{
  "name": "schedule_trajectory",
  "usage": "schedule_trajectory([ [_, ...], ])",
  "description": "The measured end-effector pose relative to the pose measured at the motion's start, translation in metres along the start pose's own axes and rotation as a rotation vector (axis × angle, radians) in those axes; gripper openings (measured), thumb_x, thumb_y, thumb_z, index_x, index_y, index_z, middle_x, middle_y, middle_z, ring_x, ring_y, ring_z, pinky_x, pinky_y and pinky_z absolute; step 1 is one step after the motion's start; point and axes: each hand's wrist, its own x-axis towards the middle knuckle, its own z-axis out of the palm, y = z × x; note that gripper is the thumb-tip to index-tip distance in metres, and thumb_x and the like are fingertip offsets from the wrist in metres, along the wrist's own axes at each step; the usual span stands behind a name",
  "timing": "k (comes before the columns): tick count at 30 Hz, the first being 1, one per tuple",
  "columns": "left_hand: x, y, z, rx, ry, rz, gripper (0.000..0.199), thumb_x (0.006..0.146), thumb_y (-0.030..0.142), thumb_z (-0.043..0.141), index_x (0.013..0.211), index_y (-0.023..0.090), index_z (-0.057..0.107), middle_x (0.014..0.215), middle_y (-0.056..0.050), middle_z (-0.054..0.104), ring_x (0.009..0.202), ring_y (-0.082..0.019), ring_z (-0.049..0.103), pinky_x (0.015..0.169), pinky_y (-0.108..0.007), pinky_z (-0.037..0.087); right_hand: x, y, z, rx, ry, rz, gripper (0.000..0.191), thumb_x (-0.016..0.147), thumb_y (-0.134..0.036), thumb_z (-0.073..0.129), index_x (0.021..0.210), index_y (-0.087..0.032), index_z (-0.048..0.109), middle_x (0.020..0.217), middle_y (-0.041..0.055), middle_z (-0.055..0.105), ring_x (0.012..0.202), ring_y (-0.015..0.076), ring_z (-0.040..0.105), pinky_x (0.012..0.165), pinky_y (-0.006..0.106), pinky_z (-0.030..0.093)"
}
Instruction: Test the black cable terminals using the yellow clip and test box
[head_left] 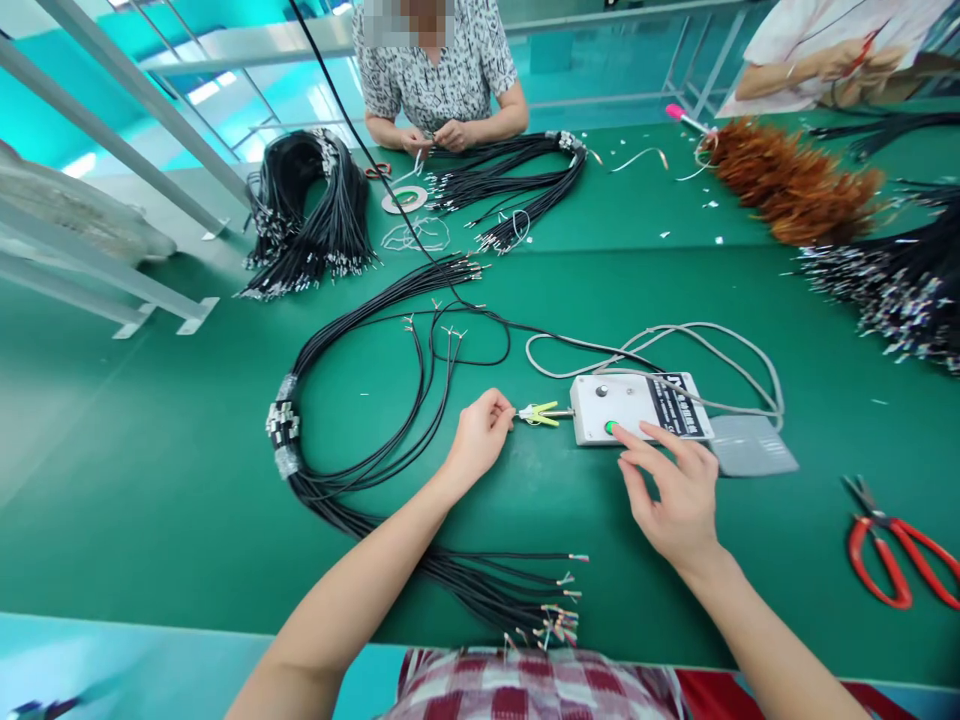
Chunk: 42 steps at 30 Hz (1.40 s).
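Note:
My left hand (480, 435) is closed in a pinch on a black cable's end, with its thin wires reaching the yellow-green jaws (551, 408) on the shaft of a small control box (637, 405). Most of that cable is hidden by the hand. With its fingers spread, my right hand (675, 490) holds nothing, and its index fingertip touches the green button (611, 427) on the box. To the left, a taped bundle of black cables (307, 345) curves round, and its stripped ends with coloured wires (555, 625) lie close to my body.
Red-handled cutters (881, 530) lie at the right. A grey cord (757, 365) loops behind the box, beside a grey flat plate (754, 445). More cable bundles (307, 215) and a brown feather duster (787, 185) lie further back. Across the table (187, 500), two people work with their hands.

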Motion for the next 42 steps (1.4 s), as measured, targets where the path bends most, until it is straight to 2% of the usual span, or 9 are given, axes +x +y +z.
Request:
schedule_trajectory([
  [11, -0.001, -0.005, -0.026, -0.069, 0.072, 0.024, 0.013, 0.085, 0.027, 0.059, 0.076, 0.018, 0.053, 0.065, 0.001, 0.061, 0.052, -0.01, 0.05, 0.053, -0.022, 0.037, -0.008, 0.003, 0.009, 0.065, 0.098, -0.026, 0.024, 0.084, -0.016, 0.072, 0.102, -0.026, 0.059, 0.103, 0.0043, 0.078, 0.111, 0.0286, 0.066, 0.097, 0.047, 0.045],
  [19, 0.053, 0.041, -0.159, -0.192, 0.704, 0.072, 0.007, 0.096, 0.022, 0.048, 0.09, 0.018, 0.048, 0.061, 0.007, 0.046, 0.053, -0.008, 0.045, 0.058, -0.022, 0.041, -0.036, -0.003, 0.018, 0.309, -0.05, -0.059, 0.022, 0.088, -0.018, 0.064, 0.109, -0.025, 0.061, 0.115, 0.0068, 0.075, 0.109, 0.0259, 0.069, 0.09, 0.045, 0.055],
  [23, 0.043, 0.036, -0.16, -0.104, 0.814, 0.122, 0.011, 0.098, 0.021, 0.045, 0.108, 0.018, 0.044, 0.091, -0.003, 0.06, 0.078, -0.011, 0.058, 0.074, -0.027, 0.047, -0.039, -0.002, 0.026, 0.354, -0.067, -0.051, 0.025, 0.089, -0.019, 0.063, 0.114, -0.025, 0.062, 0.116, 0.007, 0.074, 0.108, 0.0256, 0.069, 0.089, 0.044, 0.059],
  [25, 0.018, 0.018, -0.129, 0.025, 0.684, 0.202, 0.018, 0.088, 0.019, 0.062, 0.103, 0.019, 0.053, 0.096, -0.004, 0.063, 0.09, -0.015, 0.06, 0.083, -0.031, 0.047, -0.039, -0.003, 0.028, 0.359, -0.076, -0.061, 0.026, 0.089, -0.019, 0.063, 0.115, -0.025, 0.062, 0.117, 0.007, 0.074, 0.108, 0.0257, 0.07, 0.089, 0.044, 0.059],
  [28, -0.018, -0.011, -0.081, 0.592, -0.033, 0.501, 0.016, 0.091, 0.023, 0.057, 0.107, 0.022, 0.062, 0.113, -0.009, 0.066, 0.113, -0.024, 0.059, 0.102, -0.042, 0.043, -0.039, -0.003, 0.028, 0.353, -0.087, -0.072, 0.026, 0.089, -0.019, 0.063, 0.115, -0.024, 0.062, 0.117, 0.0076, 0.073, 0.107, 0.0257, 0.07, 0.089, 0.044, 0.059],
  [31, -0.036, -0.019, -0.063, 0.898, -0.011, 0.412, 0.022, 0.094, 0.019, 0.051, 0.112, 0.02, 0.062, 0.125, -0.015, 0.063, 0.121, -0.031, 0.056, 0.111, -0.055, 0.033, -0.038, -0.004, 0.028, 0.34, -0.094, -0.086, 0.025, 0.09, -0.019, 0.063, 0.115, -0.024, 0.062, 0.116, 0.0074, 0.074, 0.105, 0.0248, 0.07, 0.088, 0.043, 0.059],
  [34, -0.053, -0.006, -0.064, 0.868, 0.036, 0.346, 0.021, 0.096, 0.021, 0.047, 0.113, 0.018, 0.06, 0.12, -0.015, 0.064, 0.118, -0.03, 0.057, 0.109, -0.053, 0.034, -0.037, -0.004, 0.028, 0.337, -0.102, -0.092, 0.025, 0.091, -0.017, 0.062, 0.115, -0.024, 0.062, 0.116, 0.0075, 0.074, 0.103, 0.0236, 0.071, 0.089, 0.042, 0.059],
  [39, -0.108, 0.013, -0.051, 0.676, -0.724, 0.35, 0.02, 0.093, 0.029, 0.059, 0.112, 0.021, 0.058, 0.107, -0.008, 0.067, 0.099, -0.023, 0.062, 0.087, -0.033, 0.047, -0.038, -0.008, 0.026, 0.353, -0.151, -0.058, 0.025, 0.09, -0.014, 0.063, 0.114, -0.021, 0.061, 0.117, 0.0092, 0.073, 0.106, 0.0222, 0.069, 0.092, 0.04, 0.056],
  [42, -0.124, 0.01, -0.044, 0.744, -0.779, 0.265, 0.005, 0.093, 0.019, 0.055, 0.097, 0.02, 0.058, 0.098, -0.007, 0.065, 0.093, -0.022, 0.059, 0.083, -0.034, 0.044, -0.038, -0.009, 0.025, 0.374, -0.163, -0.03, 0.024, 0.091, -0.013, 0.062, 0.114, -0.021, 0.061, 0.115, 0.0086, 0.073, 0.104, 0.0217, 0.069, 0.093, 0.04, 0.055],
])
